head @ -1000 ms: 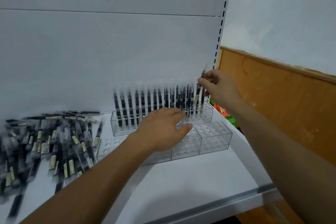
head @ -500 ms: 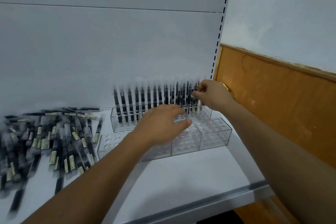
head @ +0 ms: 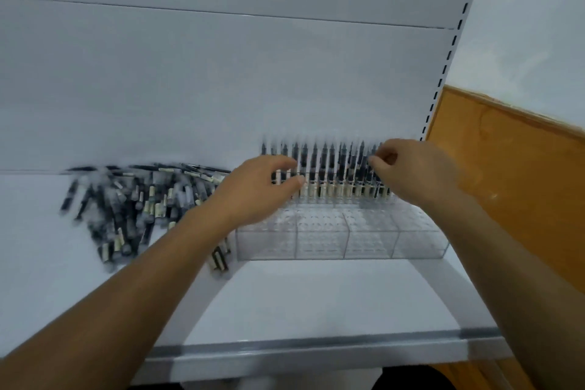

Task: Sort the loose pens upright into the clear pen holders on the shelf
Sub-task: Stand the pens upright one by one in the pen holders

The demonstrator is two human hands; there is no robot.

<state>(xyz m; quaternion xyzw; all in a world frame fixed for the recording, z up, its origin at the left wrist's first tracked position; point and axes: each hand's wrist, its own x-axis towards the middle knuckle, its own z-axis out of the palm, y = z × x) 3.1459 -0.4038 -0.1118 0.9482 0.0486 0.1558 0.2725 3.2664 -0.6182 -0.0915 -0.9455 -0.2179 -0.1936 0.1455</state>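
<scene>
Clear acrylic pen holders sit on the white shelf in 2 stepped rows. The front row shows 4 compartments with bare holes. The back row carries a line of upright black pens, blurred by motion.

Left of the holders lies the heap of loose pens, flat and crossing each other, with 1 or 2 touching the holders' front-left corner.

The left hand hangs over the holders' left end. Its fingers are loosely spread and its thumb and forefinger stand narrowly apart at the first upright pens. I cannot tell whether they touch any.

The right hand is over the holders' right end, thumb and forefinger pinched together on the top of 1 pen standing in the back row.

Right of the holders rises a slotted shelf upright, and beyond it an orange wooden panel.
</scene>
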